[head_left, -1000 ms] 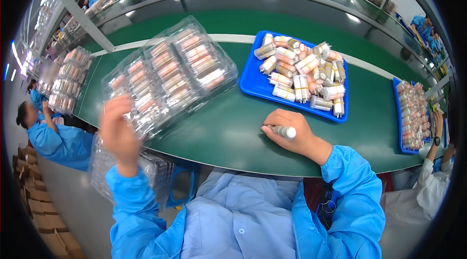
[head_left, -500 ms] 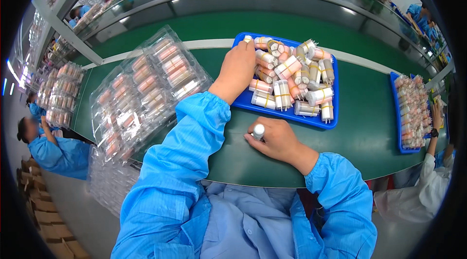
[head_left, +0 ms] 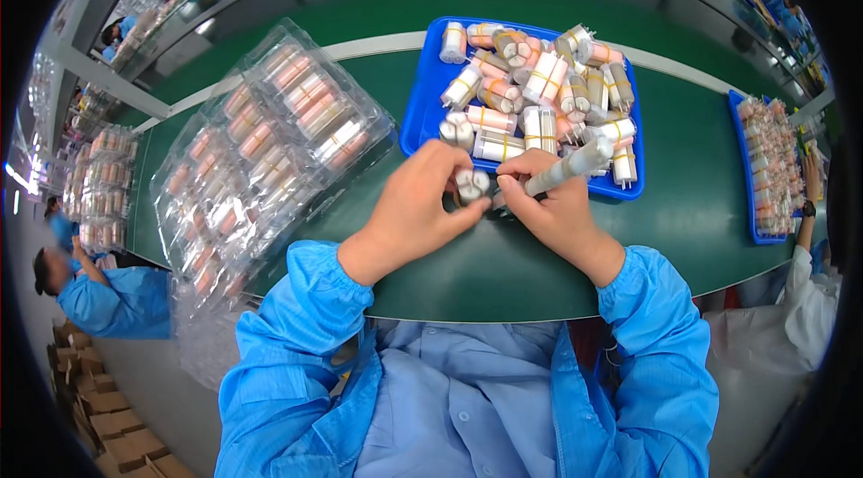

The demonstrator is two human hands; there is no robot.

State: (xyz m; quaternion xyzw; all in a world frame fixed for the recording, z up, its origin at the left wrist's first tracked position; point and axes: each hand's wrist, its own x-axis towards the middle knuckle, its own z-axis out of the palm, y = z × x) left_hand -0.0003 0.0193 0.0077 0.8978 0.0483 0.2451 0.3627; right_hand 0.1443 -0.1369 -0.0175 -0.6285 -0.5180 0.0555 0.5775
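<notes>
Close in front of me, my left hand (head_left: 406,208) grips a bundle of short white cylinders (head_left: 471,183) with the round ends turned up. My right hand (head_left: 571,225) holds a thick white pen-shaped tool (head_left: 568,169), slanting, its lower end beside that bundle. Fingers partly hide where the two meet. Just beyond both hands lies a blue tray (head_left: 415,110) with many pink, white and grey bundles, most wrapped with yellow bands and some with thin pins at the end. One bundle (head_left: 456,130) rests at its near left, just past my left fingers.
To the left, clear plastic blister packs (head_left: 270,150) filled with similar bundles overlap the green table (head_left: 431,285). More filled packs (head_left: 101,195) stand farther left. A second blue tray (head_left: 742,181) sits at the right, beside another person's hand (head_left: 811,177). Cartons (head_left: 112,424) line the floor.
My left hand has come back from the tray's far left corner and now has a bundle. My right hand has tipped the tool from end-on to slanting and brought it up to the bundle.
</notes>
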